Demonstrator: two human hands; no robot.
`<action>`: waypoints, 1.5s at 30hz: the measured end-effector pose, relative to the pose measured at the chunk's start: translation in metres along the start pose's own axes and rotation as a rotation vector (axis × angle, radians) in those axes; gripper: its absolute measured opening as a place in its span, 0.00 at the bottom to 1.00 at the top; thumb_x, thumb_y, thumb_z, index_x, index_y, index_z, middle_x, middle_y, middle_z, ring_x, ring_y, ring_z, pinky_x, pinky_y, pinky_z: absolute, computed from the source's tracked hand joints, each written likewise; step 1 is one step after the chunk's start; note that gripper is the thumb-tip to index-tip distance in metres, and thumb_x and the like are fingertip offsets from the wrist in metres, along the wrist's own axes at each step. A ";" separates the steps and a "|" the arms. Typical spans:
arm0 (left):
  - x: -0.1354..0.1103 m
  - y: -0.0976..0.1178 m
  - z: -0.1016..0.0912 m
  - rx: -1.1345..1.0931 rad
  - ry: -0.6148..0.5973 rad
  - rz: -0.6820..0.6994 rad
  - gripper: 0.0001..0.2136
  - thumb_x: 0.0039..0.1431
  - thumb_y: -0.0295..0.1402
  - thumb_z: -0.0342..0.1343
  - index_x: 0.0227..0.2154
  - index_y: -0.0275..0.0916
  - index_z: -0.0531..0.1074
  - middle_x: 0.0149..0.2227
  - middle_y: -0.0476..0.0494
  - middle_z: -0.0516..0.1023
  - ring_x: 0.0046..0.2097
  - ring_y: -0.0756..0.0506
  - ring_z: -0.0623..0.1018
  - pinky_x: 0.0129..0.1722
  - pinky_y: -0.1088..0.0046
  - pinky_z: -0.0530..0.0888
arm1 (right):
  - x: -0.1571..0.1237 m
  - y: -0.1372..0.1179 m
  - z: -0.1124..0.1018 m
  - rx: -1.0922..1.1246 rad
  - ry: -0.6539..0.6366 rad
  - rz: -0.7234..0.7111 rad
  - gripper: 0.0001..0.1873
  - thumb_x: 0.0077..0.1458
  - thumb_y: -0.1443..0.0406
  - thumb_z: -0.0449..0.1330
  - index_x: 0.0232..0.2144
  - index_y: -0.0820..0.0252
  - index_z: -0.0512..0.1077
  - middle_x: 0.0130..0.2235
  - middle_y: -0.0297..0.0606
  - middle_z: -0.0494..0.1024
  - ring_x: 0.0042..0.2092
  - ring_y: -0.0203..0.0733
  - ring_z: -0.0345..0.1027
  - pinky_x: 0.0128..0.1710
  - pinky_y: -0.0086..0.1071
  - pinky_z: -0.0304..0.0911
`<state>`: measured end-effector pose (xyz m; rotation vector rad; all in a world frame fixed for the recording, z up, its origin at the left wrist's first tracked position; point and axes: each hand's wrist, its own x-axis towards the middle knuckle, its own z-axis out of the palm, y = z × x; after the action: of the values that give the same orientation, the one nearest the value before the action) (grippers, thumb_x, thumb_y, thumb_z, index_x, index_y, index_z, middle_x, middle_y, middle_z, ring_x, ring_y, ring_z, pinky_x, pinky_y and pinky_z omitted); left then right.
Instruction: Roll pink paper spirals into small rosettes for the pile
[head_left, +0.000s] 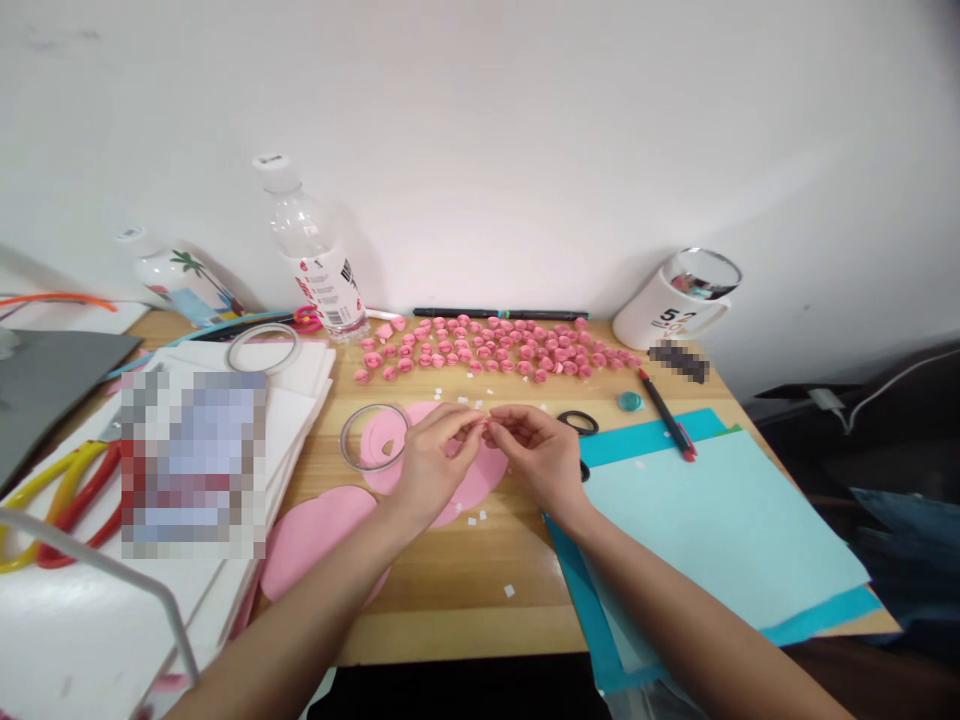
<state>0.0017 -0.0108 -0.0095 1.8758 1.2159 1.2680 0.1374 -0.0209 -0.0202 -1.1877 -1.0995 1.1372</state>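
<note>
Over the middle of the table, my left hand (441,452) and my right hand (538,450) meet fingertip to fingertip. Both are closed in a pinch on a small pink paper piece (485,424), mostly hidden by the fingers. Beneath them lie pink paper circles (480,478), one with a spiral cut. A clear roll of tape (346,447) rests on the left edge of these circles. Behind the hands, many rolled pink paper rosettes (484,350) spread in rows along the wall. Black-handled scissors (577,422) are partly covered by my right hand.
More pink circles (319,535) lie left. Light blue sheets (712,530) and a red-black pen (667,415) are on the right. A white mug (652,305) and a plastic bottle (319,260) stand behind. Stacked white paper (300,400) bears red and yellow-handled scissors (82,495).
</note>
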 end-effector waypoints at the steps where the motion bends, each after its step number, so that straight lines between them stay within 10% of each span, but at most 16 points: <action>1: 0.000 0.000 0.000 0.018 0.014 0.030 0.07 0.54 0.25 0.53 0.34 0.38 0.74 0.34 0.44 0.77 0.36 0.49 0.76 0.35 0.74 0.74 | -0.001 0.001 0.000 -0.016 0.007 -0.018 0.09 0.45 0.63 0.64 0.32 0.59 0.73 0.30 0.37 0.78 0.32 0.39 0.73 0.36 0.34 0.70; 17: -0.010 0.000 0.006 0.246 0.077 0.311 0.13 0.57 0.24 0.50 0.45 0.38 0.67 0.39 0.43 0.75 0.42 0.48 0.75 0.42 0.71 0.75 | -0.003 -0.004 0.006 0.155 0.035 0.161 0.10 0.40 0.64 0.66 0.27 0.60 0.71 0.26 0.33 0.75 0.28 0.34 0.70 0.31 0.29 0.67; 45: -0.011 0.004 0.010 0.091 0.113 0.126 0.16 0.55 0.24 0.52 0.47 0.40 0.65 0.35 0.47 0.74 0.35 0.51 0.75 0.39 0.72 0.75 | -0.008 -0.007 0.009 0.108 0.048 0.143 0.09 0.41 0.64 0.66 0.25 0.60 0.69 0.26 0.32 0.73 0.28 0.33 0.67 0.30 0.27 0.65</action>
<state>0.0108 -0.0218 -0.0139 1.9970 1.2489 1.4244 0.1284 -0.0285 -0.0130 -1.2172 -0.9167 1.2555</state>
